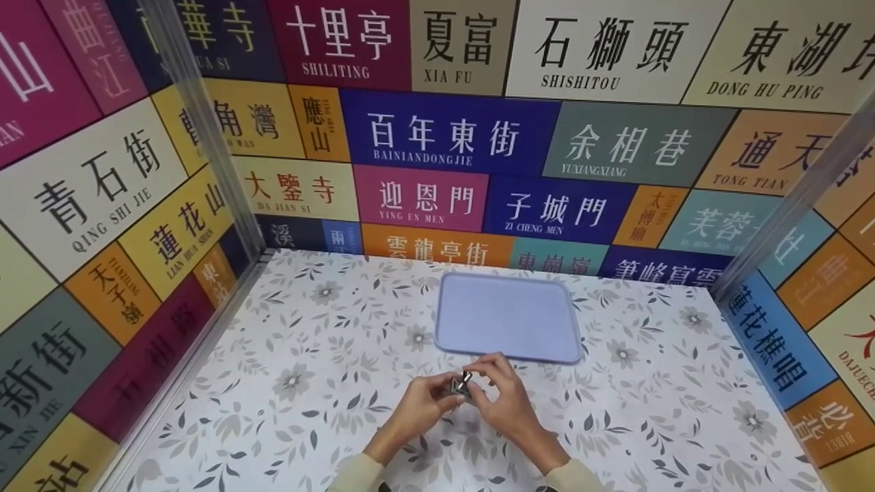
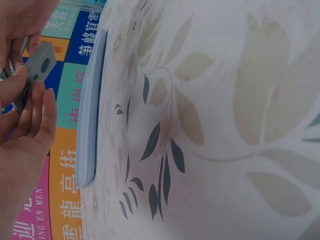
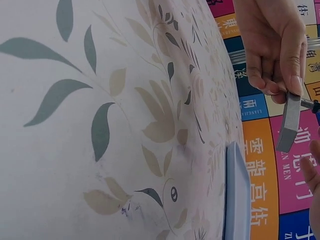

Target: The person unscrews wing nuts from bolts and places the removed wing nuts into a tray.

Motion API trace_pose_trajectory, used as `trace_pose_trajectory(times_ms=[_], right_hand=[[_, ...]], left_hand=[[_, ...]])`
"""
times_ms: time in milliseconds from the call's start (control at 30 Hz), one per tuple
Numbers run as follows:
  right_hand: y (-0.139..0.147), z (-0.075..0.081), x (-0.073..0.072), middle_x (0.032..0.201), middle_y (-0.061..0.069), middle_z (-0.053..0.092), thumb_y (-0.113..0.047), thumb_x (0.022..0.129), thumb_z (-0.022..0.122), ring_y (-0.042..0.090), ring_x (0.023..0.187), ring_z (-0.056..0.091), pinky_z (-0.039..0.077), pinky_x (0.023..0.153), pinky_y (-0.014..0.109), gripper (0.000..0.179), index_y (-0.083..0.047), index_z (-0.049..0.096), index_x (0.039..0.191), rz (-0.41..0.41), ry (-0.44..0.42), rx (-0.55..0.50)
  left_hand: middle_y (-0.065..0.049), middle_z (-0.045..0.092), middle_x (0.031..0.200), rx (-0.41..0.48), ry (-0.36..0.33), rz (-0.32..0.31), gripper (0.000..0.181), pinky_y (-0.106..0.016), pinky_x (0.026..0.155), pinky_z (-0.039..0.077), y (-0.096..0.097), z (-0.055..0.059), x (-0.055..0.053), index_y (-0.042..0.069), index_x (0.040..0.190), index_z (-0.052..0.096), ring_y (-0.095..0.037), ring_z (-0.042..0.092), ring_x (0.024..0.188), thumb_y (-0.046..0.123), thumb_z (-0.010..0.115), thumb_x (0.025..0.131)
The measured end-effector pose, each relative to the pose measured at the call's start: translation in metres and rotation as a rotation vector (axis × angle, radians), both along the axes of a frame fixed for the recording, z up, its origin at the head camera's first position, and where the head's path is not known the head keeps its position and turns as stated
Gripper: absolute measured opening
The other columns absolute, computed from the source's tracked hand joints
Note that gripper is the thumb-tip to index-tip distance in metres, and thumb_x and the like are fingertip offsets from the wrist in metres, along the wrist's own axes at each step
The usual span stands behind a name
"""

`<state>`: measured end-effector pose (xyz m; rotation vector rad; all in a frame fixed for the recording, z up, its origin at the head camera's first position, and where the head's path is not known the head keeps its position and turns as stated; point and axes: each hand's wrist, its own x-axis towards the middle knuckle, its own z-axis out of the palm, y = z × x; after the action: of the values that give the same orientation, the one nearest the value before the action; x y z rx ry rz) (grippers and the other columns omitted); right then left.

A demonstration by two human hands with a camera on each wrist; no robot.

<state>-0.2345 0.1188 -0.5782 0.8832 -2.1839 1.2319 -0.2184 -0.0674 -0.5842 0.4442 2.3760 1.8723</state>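
Note:
Above the table, in front of the tray, my left hand [image 1: 419, 408] pinches a small grey metal block [image 2: 41, 65] between thumb and fingers. A round hole shows in one face of the block. From one side of it sticks a threaded bolt [image 3: 307, 103] with a dark head, cut off by the frame edge in the right wrist view. My right hand [image 1: 504, 403] is close beside the block and bolt, fingers bent around that spot. Its fingers [image 3: 311, 162] stand slightly apart from the block in the right wrist view; whether they touch the bolt is hidden.
A pale blue-lilac tray [image 1: 507, 318] with a raised rim lies just beyond the hands. The table [image 1: 328, 355] has a white leaf-and-flower cover. Sign-covered walls [image 1: 448, 130] stand behind and on both sides, with clear corner posts [image 1: 205, 116].

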Motion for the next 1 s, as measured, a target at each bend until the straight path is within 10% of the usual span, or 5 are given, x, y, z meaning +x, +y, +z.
trace_pose_trajectory(times_ms=[1000], right_hand=[[-0.005,0.004,-0.002,0.100,0.008,0.062,0.024,0.075,0.066,0.019,0.087,0.059,0.049,0.064,0.033,0.037,-0.009,0.070,0.092,0.023,0.093,-0.063]], left_hand=[[-0.009,0.074,0.091,-0.008,0.019,-0.010,0.034,-0.016,0.059,0.049,0.003,0.003,-0.002,0.007,0.124,0.070,-0.004,0.061,0.070,0.009,0.073,0.090]])
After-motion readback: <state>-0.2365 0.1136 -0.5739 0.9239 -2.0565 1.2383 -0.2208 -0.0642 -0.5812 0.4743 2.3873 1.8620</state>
